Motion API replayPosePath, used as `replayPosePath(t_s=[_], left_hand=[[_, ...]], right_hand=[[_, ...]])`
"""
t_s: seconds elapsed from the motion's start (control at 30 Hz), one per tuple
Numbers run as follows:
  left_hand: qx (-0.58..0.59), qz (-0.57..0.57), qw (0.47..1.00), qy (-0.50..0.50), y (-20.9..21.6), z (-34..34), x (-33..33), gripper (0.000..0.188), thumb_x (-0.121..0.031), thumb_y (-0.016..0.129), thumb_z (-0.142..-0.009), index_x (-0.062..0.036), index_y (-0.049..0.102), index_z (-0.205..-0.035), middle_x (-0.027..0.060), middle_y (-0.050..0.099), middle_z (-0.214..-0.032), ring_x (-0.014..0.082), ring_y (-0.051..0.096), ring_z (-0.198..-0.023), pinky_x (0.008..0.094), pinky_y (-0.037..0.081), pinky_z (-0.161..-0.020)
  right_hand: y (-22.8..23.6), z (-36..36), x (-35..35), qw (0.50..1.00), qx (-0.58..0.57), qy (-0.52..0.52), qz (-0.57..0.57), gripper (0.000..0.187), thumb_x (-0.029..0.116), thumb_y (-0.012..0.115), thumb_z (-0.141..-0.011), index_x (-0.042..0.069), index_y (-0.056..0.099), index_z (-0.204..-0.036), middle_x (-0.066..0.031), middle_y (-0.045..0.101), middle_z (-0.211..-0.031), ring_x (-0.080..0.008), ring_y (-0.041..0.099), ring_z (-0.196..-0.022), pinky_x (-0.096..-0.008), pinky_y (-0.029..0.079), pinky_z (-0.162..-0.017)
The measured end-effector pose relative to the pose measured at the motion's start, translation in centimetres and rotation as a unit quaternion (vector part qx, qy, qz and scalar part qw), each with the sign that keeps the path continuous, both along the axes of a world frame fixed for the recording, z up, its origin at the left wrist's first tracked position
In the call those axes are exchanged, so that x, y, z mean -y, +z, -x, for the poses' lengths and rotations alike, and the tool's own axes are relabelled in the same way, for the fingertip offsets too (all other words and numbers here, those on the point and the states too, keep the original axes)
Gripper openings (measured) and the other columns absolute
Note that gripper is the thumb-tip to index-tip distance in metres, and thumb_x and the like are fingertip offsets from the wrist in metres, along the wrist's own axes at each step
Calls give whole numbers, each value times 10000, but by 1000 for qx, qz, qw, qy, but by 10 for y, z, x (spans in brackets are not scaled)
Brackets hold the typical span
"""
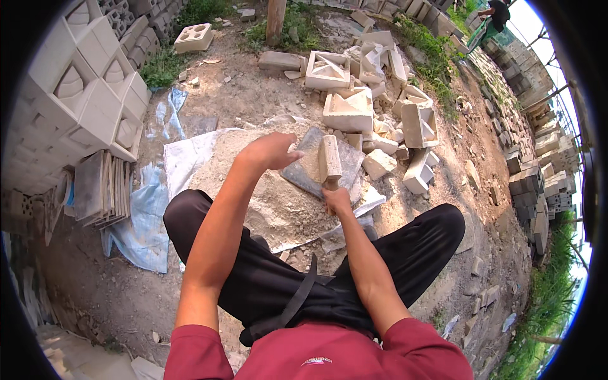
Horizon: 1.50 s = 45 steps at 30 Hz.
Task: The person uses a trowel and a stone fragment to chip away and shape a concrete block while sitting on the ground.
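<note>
My right hand is closed round the short handle of a block-headed tool, whose thick, pale, dusty head points away from me. The tool's exact kind is unclear. Its head is over the right part of a flat grey slab, which lies by a heap of pale, crumbly powder and has loose powder on it. My left hand hovers over the far part of the heap, beside the slab's left edge. Its fingers reach to the right, apart, and nothing shows in them. Under the heap lies a white sheet.
Moulded pale blocks and broken pieces are piled beyond the slab, to the right. At left rise stacked blocks, with thin boards leaning below and a blue torn sheet nearby. A wooden post stands ahead. Another person is far right.
</note>
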<state>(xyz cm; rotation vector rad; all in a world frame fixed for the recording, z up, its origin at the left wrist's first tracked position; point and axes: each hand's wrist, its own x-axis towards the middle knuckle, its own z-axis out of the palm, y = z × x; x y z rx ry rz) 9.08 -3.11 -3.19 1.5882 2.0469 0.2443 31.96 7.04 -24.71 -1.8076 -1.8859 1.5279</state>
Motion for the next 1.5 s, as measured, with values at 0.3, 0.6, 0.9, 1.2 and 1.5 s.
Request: replayPosePath(t_s=[0.3,0.6,0.9,1.2,1.5], left_hand=[[10,-19,1000,-12,2,-8,-2,520,-406,599,-913,8,549,-1224,248,642,-1112,387,611,-1055,434,486,-889],[15,-14,1000,-14,-6,-5,4,510,-403,605,-908,16,561,-1195,242,650,-1086,390,616,-1038,439,489,-873],[4,-23,1000,-19,-5,-9,-5,499,-400,608,-906,-8,562,-1211,237,654,-1092,389,626,-1027,436,492,-872],[16,-7,1000,-20,1,-15,-8,499,-403,587,-908,17,573,-1179,249,634,-1125,390,601,-1071,455,476,-923],[13,-12,999,-32,1,-18,-10,509,-394,598,-916,-16,535,-1252,232,652,-1101,389,622,-1033,430,495,-880]], right_hand=[[-41,-5,26,1000,-3,-5,-19,445,424,707,-753,-16,674,-695,-152,672,-656,-245,676,-539,-365,536,-542],[39,10,60,998,-36,-33,-35,506,416,716,-758,-87,668,-726,-155,641,-570,-280,669,-544,-377,531,-569],[-28,-17,34,995,6,-5,-99,419,374,726,-785,-27,654,-688,-136,639,-592,-216,634,-481,-356,498,-477],[0,-29,19,997,52,15,-53,483,410,720,-762,-66,657,-709,-160,656,-633,-237,663,-516,-372,535,-545],[3,-30,16,995,11,-36,-88,480,419,720,-742,-58,665,-726,-170,671,-660,-270,670,-566,-372,532,-600]])
